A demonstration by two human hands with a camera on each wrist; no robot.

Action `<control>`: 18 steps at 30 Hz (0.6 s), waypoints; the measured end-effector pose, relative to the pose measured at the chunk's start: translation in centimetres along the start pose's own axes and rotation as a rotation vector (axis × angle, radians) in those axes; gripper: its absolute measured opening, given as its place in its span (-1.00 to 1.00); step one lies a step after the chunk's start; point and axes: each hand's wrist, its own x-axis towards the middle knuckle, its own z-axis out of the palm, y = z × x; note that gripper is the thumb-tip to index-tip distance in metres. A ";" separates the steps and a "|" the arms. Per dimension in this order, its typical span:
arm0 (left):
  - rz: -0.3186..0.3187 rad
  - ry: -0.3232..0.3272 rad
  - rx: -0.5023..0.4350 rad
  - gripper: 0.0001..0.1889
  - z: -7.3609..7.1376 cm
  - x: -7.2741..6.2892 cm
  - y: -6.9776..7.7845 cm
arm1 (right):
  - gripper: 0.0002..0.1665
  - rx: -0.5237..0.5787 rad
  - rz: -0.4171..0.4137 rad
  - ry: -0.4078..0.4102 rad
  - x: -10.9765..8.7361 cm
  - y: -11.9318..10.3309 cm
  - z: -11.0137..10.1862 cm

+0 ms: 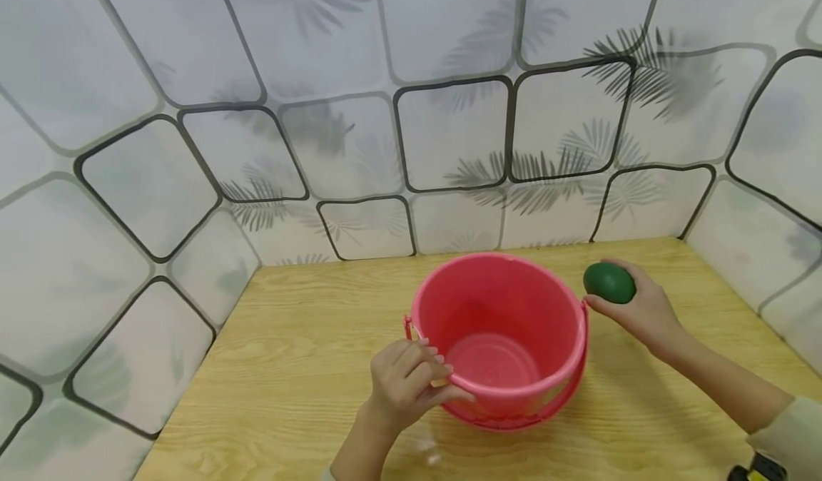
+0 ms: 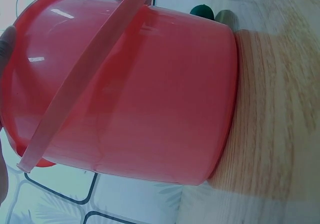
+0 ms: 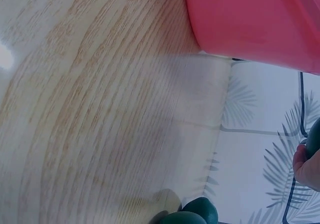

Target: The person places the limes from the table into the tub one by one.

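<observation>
Pink bucket (image 1: 501, 295) upright on the wooden table (image 1: 289, 367), handle (image 2: 85, 78) dropped against its outer side, inner floor in plain view. Left hand (image 1: 411, 377) grips the near-left rim, fingers curled over it. Right hand (image 1: 648, 313), partly closed, pinches a dark green egg-shaped object (image 1: 606, 282) just right of the bucket.

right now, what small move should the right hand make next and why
Probably shift the right hand leftward over the open pink bucket: it holds the green egg-shaped object to the right of the opening, while the left hand grips the rim.
</observation>
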 end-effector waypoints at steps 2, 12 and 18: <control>-0.001 0.004 -0.002 -0.53 0.0 0.0 0.0 | -0.17 0.000 -0.005 0.004 0.0 -0.1 -0.1; -0.012 0.001 0.004 -0.53 0.0 -0.1 0.0 | -0.17 0.010 -0.033 -0.013 -0.7 -0.7 -0.8; -0.013 0.002 0.002 -0.53 0.0 -0.1 0.1 | -0.18 0.003 -0.059 -0.007 -0.9 -1.0 -0.9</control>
